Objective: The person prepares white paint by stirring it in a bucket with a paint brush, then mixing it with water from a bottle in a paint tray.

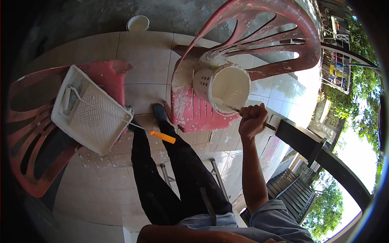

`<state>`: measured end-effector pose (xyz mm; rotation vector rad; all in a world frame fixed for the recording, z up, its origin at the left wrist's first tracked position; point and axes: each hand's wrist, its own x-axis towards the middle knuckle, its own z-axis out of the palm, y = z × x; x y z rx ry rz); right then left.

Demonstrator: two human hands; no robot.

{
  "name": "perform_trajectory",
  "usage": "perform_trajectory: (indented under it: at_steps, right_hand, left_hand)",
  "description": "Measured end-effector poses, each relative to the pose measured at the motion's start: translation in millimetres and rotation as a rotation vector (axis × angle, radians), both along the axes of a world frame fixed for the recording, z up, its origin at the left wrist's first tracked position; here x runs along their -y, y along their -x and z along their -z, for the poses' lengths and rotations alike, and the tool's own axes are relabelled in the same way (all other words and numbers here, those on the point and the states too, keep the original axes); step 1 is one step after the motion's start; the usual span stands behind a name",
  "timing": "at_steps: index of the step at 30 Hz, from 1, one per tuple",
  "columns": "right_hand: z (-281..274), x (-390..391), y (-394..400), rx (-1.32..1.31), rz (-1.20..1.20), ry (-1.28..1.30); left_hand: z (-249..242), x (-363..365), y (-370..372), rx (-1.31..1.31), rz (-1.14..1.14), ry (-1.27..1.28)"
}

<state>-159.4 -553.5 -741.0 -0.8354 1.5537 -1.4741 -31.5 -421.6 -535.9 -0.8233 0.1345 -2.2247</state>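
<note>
My right hand is closed in a fist around a thin dark stick. The stick's far end reaches over the rim into a white bucket holding whitish paint. This bucket, with rows of small holes or dots on its side, stands on a paint-spattered red plastic chair. Across the bottom edge lies my left forearm; its hand is out of frame. On a second red chair at left rests a white paint tray. A paint roller with an orange handle lies across the tray, the handle jutting past its edge.
A smaller white bucket stands on the floor beyond the tiles. Flattened cardboard lies near my feet. Metal legs show beside my own legs. At right are a dark post, a slatted bench and greenery outside.
</note>
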Motion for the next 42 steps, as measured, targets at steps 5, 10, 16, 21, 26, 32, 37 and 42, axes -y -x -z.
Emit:
perform_trajectory:
  at_steps: [5, 10, 16, 21, 26, 32, 37, 42]
  right_hand:
    - [-37.1, 36.8, 33.9, -0.084, -0.120, 0.050]
    - [2.6, 57.9, 10.2, 0.167, 0.226, 0.159]
    - [-10.9, 10.3, 17.7, -0.058, -0.146, -0.055]
    - [-15.2, 70.1, 40.2, -0.184, 0.128, 0.251]
    - [9.4, -7.1, -12.4, -0.093, -0.070, 0.060]
    - [-44.1, 31.1, 25.5, -0.160, -0.118, 0.057]
    - [-1.3, 64.7, -4.2, 0.029, 0.185, 0.328]
    - [3.0, -0.1, -23.5, 0.135, -0.187, 0.012]
  left_hand:
    - [-9.4, -3.2, 8.4, -0.017, 0.021, -0.010]
    - [-5.9, 0.1, 3.7, -0.037, 0.058, -0.023]
    - [-21.0, -5.5, 10.0, -0.033, 0.090, -0.025]
    - [-21.2, -7.8, 10.6, -0.059, 0.103, -0.030]
    - [-13.1, -5.9, 7.1, -0.042, 0.111, -0.032]
    - [-11.3, -11.7, 7.4, -0.050, 0.114, -0.031]
    - [-4.6, -10.8, 2.9, -0.043, 0.129, -0.035]
    - [0.8, -7.2, -6.8, -0.001, 0.139, -0.025]
